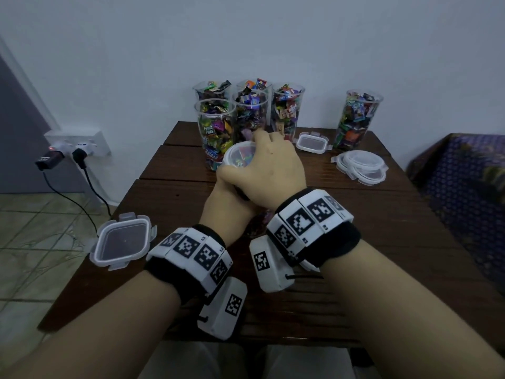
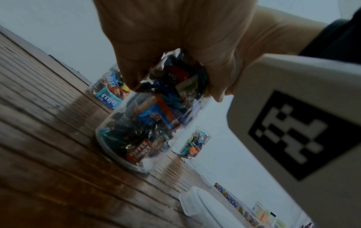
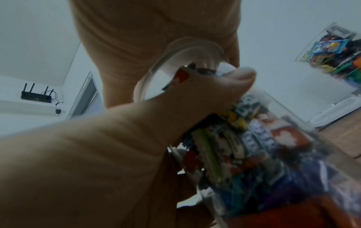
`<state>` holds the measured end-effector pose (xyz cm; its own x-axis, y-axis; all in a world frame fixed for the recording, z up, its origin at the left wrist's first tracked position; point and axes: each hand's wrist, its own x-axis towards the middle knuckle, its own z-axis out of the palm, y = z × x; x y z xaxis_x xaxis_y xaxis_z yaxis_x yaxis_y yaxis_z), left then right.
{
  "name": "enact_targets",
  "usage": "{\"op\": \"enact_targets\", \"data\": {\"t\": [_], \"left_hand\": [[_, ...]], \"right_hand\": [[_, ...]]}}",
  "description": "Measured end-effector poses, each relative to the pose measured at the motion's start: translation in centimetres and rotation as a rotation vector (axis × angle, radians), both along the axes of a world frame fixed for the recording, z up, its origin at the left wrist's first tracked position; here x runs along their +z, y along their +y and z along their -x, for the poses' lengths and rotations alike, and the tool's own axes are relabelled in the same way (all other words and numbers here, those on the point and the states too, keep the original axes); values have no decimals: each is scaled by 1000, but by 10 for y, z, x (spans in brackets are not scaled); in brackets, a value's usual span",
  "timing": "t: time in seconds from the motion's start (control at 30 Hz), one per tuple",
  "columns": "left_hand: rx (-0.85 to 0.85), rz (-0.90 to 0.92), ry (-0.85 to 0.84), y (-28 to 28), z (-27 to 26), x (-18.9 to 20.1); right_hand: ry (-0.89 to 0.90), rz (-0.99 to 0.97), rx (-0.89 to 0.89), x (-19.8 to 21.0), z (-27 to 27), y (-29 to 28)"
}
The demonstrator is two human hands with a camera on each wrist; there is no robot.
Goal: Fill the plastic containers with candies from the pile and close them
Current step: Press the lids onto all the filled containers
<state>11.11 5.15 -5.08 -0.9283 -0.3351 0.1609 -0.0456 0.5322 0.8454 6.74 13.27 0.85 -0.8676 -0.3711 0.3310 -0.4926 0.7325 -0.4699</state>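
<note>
A tall clear container (image 2: pixel 140 126) packed with wrapped candies stands on the wooden table (image 1: pixel 355 228) in front of me. A round translucent lid (image 1: pixel 237 157) sits on its mouth. My right hand (image 1: pixel 270 162) lies over the lid from above, fingers curled down round its rim; in the right wrist view the palm covers the lid (image 3: pixel 171 72). My left hand (image 1: pixel 226 187) grips the container's upper body just under the lid, its thumb (image 3: pixel 224 86) lying up against the lid's edge. The hands hide most of the container in the head view.
Several candy-filled containers without lids (image 1: pixel 216 127) stand at the table's back, one more (image 1: pixel 355 119) at the back right. Loose lids lie about: a square one (image 1: pixel 123 242) at the left edge, a small one (image 1: pixel 311 142), stacked round ones (image 1: pixel 360 166). Wall sockets with cables (image 1: pixel 79 149) are on the left.
</note>
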Motion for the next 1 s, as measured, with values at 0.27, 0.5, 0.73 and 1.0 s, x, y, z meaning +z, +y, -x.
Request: {"op": "enact_targets", "data": {"t": [0.27,0.5,0.73,1.0], "left_hand": [[-12,-3,23,-1,0,-3],[-69,-110,-37,-1,9,4],[15,-28,-128,-22,19,12],[228,2,-46,-63,65,24]], "right_hand": [[16,23,47,-3,-3,9],[-5,25,53,1,15,23],[-33,-54,-132,11,57,76],[-43,-35,-360,10,84,144]]}}
